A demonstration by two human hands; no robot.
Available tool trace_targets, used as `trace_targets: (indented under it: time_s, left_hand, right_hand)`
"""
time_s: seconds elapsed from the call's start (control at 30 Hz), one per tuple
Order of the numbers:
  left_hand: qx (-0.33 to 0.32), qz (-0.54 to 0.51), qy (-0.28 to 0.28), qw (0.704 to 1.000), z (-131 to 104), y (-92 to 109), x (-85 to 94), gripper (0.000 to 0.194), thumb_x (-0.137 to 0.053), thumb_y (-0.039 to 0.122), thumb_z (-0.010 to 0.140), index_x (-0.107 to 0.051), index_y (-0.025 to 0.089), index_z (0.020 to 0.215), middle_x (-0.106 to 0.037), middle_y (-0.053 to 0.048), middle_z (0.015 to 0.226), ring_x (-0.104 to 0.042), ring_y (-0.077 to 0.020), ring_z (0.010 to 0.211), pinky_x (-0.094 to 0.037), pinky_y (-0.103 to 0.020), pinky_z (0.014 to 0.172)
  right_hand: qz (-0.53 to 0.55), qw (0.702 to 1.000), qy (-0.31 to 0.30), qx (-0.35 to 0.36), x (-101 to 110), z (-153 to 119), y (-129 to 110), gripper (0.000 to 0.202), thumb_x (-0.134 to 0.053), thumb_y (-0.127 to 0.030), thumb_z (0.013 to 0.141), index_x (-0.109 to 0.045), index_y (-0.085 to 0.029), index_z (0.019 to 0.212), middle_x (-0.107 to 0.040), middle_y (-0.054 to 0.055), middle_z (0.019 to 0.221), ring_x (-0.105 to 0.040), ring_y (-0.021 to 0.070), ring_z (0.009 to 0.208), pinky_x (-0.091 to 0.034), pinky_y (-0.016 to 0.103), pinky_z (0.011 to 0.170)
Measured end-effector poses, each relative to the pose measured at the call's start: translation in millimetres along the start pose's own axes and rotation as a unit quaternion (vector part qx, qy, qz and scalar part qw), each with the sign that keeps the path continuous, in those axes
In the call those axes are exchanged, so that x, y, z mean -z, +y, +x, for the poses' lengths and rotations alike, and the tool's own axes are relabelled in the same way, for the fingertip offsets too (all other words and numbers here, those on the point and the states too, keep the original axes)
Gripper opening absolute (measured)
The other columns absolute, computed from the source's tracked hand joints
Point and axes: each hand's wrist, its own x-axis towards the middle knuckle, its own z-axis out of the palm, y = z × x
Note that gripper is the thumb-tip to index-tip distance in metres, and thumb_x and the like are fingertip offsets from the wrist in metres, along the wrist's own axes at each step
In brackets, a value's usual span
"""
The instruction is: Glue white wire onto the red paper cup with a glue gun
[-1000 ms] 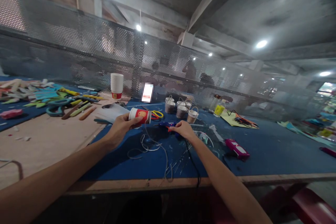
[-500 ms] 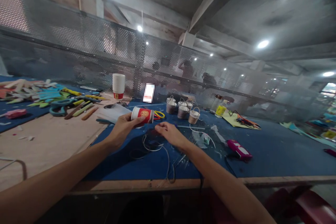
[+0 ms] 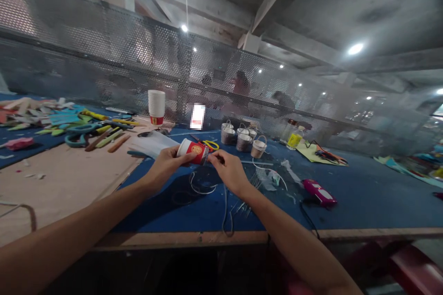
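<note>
My left hand [image 3: 168,162] is wrapped round a red and white paper cup [image 3: 196,148], held on its side above the blue tabletop. A grey band shows at the cup's right end. Against that end, my right hand [image 3: 229,169] pinches a thin pale cord [image 3: 226,203], whose slack hangs down to the table's front edge; the exact pinch point is partly hidden by the fingers. A loose loop of cord [image 3: 202,192] lies below the cup. Just behind the cup are scissors with yellow handles [image 3: 210,144].
Small cord-wrapped cup baskets [image 3: 259,148] stand behind my right hand. A magenta glue gun [image 3: 319,192] lies to the right, near a yellow-labelled bottle [image 3: 295,139]. Stacked paper cups [image 3: 156,107], a phone [image 3: 197,116], teal-handled scissors [image 3: 79,134] and paper scraps are farther back.
My right hand has come up against the cup's right end. The cup has tilted, its right end lower, and the cord has shifted. The whole view has moved slightly.
</note>
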Motion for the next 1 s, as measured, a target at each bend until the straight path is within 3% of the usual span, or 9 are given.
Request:
trace_targets:
  time_s: [0.33, 1.0]
  left_hand:
    - [0.000, 0.058, -0.025, 0.998, -3, 4, -2.8, 0.023, -0.077, 0.039, 0.074, -0.069, 0.017, 0.078, -0.062, 0.002, 0.065, -0.050, -0.0129, 0.060, -0.040, -0.024, 0.057]
    - [0.003, 0.070, -0.040, 0.997, -3, 0, -1.0, 0.025, -0.074, 0.041, 0.076, -0.066, 0.017, 0.077, -0.059, 0.003, 0.066, -0.047, -0.0139, 0.060, -0.035, -0.026, 0.058]
  right_hand:
    - [-0.064, 0.993, 0.058, 0.077, 1, 0, 4, 0.026, -0.050, -0.042, 0.098, -0.067, -0.022, 0.098, -0.073, 0.002, 0.095, -0.065, 0.0150, 0.080, -0.043, 0.024, 0.071]
    - [-0.048, 0.993, 0.093, 0.060, 2, 2, 7, 0.024, -0.052, -0.041, 0.096, -0.067, -0.023, 0.093, -0.071, 0.000, 0.083, -0.063, 0.0129, 0.070, -0.042, 0.022, 0.065]
